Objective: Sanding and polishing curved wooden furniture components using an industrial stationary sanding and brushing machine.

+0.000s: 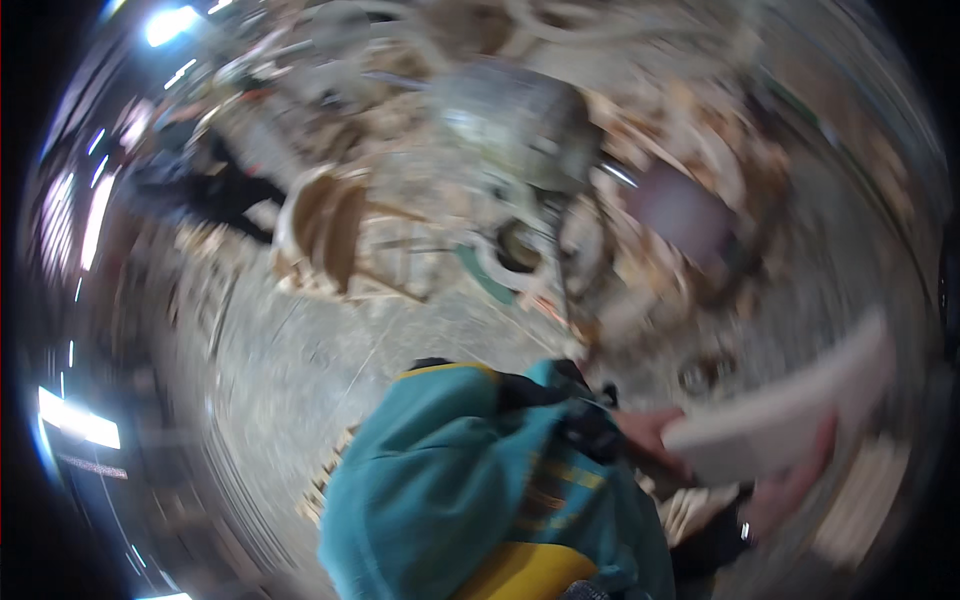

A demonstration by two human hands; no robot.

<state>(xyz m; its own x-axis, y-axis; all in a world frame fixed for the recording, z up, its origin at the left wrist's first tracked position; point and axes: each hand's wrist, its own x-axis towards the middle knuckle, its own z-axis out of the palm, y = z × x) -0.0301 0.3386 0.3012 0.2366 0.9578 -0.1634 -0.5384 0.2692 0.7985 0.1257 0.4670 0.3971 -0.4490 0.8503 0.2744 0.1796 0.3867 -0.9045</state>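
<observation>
A pale, slightly curved board [780, 420], which looks like wood, is held in both of my hands at the lower right. My left hand [656, 439] grips its near left end, the thumb along the upper edge. Farther right, my right hand [795, 484] supports the lower edge, its fingers reaching up over the board's face. The board slants up to the right above the floor. Motion blur hides its surface and the exact finger contact.
Ahead stands a machine with a rounded grey housing [517, 120], wooden offcuts [675, 112] heaped beside it. Curved wooden pieces [326, 232] are stacked left of it. Another person [210, 176] is at the far left. Wooden slats [862, 502] lie lower right. Concrete floor [300, 360] shows between.
</observation>
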